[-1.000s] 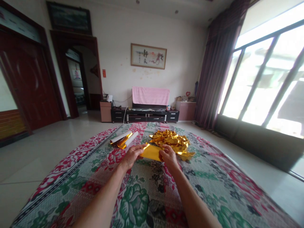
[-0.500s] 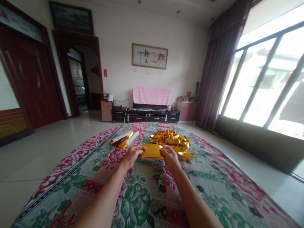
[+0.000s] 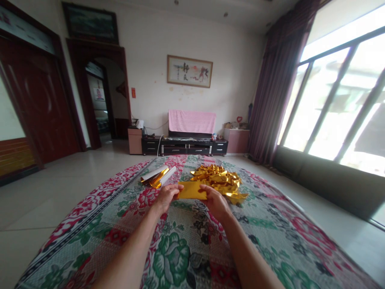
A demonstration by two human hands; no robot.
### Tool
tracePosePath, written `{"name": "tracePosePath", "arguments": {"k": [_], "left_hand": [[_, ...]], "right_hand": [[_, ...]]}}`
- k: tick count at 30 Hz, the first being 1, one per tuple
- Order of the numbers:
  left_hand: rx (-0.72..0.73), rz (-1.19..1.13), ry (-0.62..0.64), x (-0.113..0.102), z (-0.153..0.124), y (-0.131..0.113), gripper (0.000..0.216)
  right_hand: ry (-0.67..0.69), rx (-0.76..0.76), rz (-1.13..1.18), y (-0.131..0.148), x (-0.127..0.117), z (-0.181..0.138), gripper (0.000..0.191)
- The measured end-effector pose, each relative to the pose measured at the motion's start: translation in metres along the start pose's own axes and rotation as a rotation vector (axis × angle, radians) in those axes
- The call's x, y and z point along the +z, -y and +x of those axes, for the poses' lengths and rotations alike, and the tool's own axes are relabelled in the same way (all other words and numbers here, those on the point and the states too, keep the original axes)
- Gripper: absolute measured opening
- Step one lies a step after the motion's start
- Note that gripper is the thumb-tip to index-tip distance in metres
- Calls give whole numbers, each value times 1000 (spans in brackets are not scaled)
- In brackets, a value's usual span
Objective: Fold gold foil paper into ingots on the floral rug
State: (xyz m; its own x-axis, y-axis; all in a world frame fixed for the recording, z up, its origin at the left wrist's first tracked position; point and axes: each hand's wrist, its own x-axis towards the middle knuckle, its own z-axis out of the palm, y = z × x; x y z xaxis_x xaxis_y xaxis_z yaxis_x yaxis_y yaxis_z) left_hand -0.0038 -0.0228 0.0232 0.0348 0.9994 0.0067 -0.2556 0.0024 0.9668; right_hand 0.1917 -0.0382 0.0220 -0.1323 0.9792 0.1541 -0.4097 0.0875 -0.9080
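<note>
A folded sheet of gold foil paper [image 3: 191,190] is held flat just above a floral cloth [image 3: 180,249] between both hands. My left hand [image 3: 167,198] pinches its left end, fingers closed on it. My right hand [image 3: 214,200] grips the right end, thumb on top. Just beyond the sheet lies a heap of folded gold paper pieces [image 3: 221,178].
A small stack of gold and white sheets [image 3: 157,176], partly curled, lies to the left of the hands. Past the cloth are a tiled floor, a dark TV cabinet [image 3: 183,146] under a pink cover, a doorway at left and large windows at right.
The gold sheet has gone from tilted with a raised corner to a flat, narrower strip. My right hand has shifted slightly along its right end.
</note>
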Motion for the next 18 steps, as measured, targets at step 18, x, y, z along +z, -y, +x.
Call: {"name": "tracePosePath", "arguments": {"k": [18], "left_hand": [[92,707,-43,-18,12,15,24]], "right_hand": [[76,-493,-1147,-8,-15,-5,39]]}}
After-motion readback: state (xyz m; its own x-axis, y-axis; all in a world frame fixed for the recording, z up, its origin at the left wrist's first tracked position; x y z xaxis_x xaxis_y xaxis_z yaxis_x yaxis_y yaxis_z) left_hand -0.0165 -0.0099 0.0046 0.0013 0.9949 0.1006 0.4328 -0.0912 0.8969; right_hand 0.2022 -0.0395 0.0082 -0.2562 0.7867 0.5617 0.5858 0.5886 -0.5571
